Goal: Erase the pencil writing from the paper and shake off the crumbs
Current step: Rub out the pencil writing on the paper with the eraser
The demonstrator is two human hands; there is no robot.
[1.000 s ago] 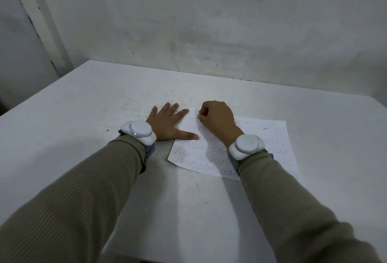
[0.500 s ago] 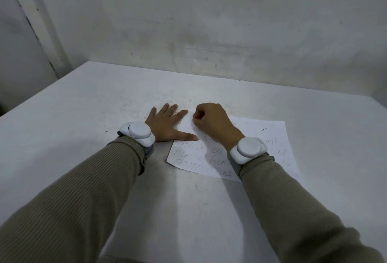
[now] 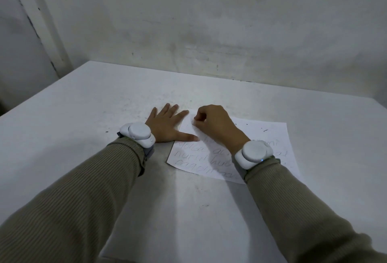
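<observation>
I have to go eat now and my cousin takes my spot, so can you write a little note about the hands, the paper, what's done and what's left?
Left hand: flat, fingers spread, pressing the paper down at its left edge on the table.
Right hand: fingers curled at the paper's top-left corner, probably pinching the eraser, which is hidden.
Done: the top-left patch looks blank; dark specks lie near the far edge.
Left: erase the pencil lines lower down, then shake the paper clean.
</observation>
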